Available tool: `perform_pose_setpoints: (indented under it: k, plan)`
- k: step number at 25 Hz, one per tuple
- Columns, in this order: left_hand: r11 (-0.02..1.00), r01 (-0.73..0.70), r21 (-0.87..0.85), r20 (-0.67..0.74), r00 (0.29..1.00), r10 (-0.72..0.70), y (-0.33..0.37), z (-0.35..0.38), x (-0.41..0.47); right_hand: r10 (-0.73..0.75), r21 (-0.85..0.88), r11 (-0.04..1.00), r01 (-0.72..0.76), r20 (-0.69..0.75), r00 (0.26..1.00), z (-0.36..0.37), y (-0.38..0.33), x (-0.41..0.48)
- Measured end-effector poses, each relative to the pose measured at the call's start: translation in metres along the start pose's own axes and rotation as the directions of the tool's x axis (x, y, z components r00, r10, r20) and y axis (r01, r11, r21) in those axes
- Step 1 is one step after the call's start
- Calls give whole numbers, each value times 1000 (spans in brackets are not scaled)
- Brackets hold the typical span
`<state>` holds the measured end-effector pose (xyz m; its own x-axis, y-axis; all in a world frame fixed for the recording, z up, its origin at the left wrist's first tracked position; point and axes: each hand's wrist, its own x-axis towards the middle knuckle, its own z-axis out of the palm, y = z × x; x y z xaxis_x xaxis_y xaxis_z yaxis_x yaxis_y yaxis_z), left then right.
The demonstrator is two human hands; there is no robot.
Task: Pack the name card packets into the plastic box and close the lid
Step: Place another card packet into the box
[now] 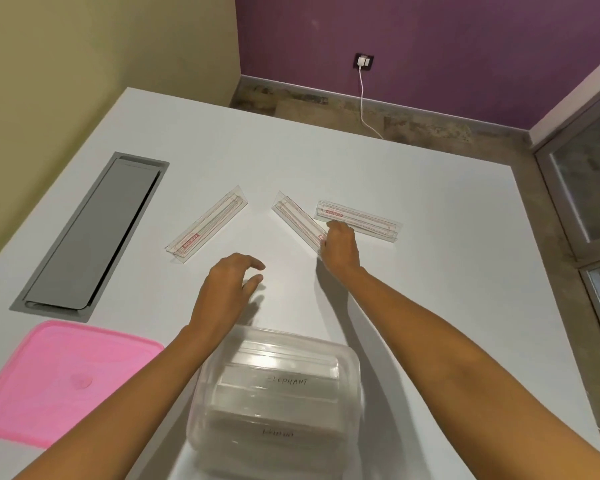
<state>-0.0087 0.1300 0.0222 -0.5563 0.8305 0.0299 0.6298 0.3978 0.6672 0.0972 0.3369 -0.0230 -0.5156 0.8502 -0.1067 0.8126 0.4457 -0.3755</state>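
Note:
Three clear name card packets with red print lie on the white table: a left packet (207,228), a middle packet (297,220) and a right packet (359,220). My right hand (338,247) rests on the near end of the middle packet, fingers curled over it. My left hand (227,289) hovers over the table between the left packet and the box, fingers apart and holding nothing. The clear plastic box (278,400) stands near me with several packets inside. Its pink lid (63,382) lies flat to the left.
A grey cable hatch (90,233) is set into the table at the left. The table's far and right edges drop to a stone floor. A white cable (362,98) hangs from a wall socket on the purple wall.

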Motion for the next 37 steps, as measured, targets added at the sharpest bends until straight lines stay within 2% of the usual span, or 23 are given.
perform_pose_setpoints:
  k: [4,8,12,17,20,22,25,28,37]
  plan:
    - [1000,19,10,56,998,-20,-3,8,13,72,17,997,-74,75,995,7,5,17]
    - [1000,17,16,77,997,-18,-4,11,16,68,126,989,-74,50,996,9,11,17]
    - [1000,-1,31,67,998,-1,-7,8,16,143,211,966,-150,47,989,-5,15,7]
    - [999,-21,33,51,999,19,-1,-1,11,148,280,942,-187,154,977,-29,18,-13]
    - [989,-111,102,26,994,108,6,-7,7,112,329,926,-188,235,965,-51,11,-35]
    - [964,-203,173,69,979,193,10,-9,4,93,363,912,-191,272,958,-65,5,-53]
    - [893,-322,315,175,944,278,13,-11,1,56,318,934,-163,320,946,-82,-4,-77]
    - [839,-379,390,179,925,335,17,-18,-5,11,332,930,-156,398,917,-91,-7,-98]
    - [806,-494,326,274,865,419,18,-39,-36,-120,406,908,-102,487,865,-97,3,-150]
